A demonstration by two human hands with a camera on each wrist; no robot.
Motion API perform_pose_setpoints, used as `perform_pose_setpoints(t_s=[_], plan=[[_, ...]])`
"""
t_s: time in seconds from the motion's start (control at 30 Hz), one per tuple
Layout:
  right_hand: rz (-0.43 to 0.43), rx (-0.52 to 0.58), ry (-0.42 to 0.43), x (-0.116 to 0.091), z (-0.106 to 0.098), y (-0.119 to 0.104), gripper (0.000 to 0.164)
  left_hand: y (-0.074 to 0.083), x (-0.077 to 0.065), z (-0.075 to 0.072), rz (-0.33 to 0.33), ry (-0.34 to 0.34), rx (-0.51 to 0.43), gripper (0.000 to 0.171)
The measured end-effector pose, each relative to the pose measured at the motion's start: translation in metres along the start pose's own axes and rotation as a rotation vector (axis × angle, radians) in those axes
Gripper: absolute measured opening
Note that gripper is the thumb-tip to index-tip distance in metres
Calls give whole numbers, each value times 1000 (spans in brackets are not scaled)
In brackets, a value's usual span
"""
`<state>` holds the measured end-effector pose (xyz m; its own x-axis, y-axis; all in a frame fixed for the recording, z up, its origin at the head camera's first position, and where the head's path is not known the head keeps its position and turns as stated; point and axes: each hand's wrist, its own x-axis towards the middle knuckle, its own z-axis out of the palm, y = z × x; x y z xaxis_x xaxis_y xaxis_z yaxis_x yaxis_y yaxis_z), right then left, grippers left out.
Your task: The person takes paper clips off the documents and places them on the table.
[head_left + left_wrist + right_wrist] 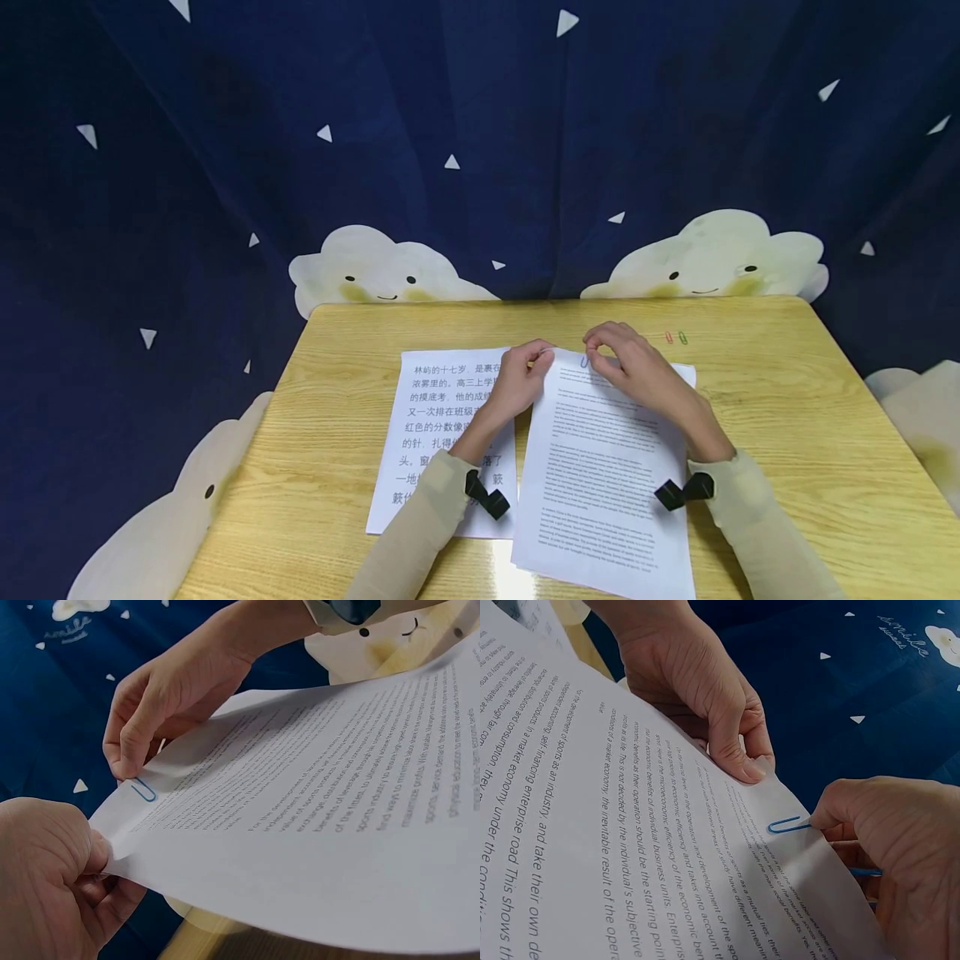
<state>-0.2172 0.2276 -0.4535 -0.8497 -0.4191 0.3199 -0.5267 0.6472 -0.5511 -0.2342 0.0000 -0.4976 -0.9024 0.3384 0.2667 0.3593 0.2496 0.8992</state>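
At frame center, the left hand (521,379) pinches the top corner of a printed paper stack (603,475) while the right hand (633,367) grips a blue paper clip (789,824) on its top edge, above the bench (787,417).

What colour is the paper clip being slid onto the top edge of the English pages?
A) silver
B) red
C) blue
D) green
C: the paper clip on the top edge of the English pages, pinched by the right hand, is blue, while the left hand grips the corner.
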Motion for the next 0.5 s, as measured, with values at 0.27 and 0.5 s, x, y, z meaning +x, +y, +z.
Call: perform_pose_setpoints(t_s=[0.27, 0.5], plan=[[5, 0, 1, 0, 0, 0, 10, 7, -1, -2, -19, -13, -36, 24], [8, 4, 1, 0, -2, 0, 10, 1, 0, 1, -9, 4, -35, 24]])
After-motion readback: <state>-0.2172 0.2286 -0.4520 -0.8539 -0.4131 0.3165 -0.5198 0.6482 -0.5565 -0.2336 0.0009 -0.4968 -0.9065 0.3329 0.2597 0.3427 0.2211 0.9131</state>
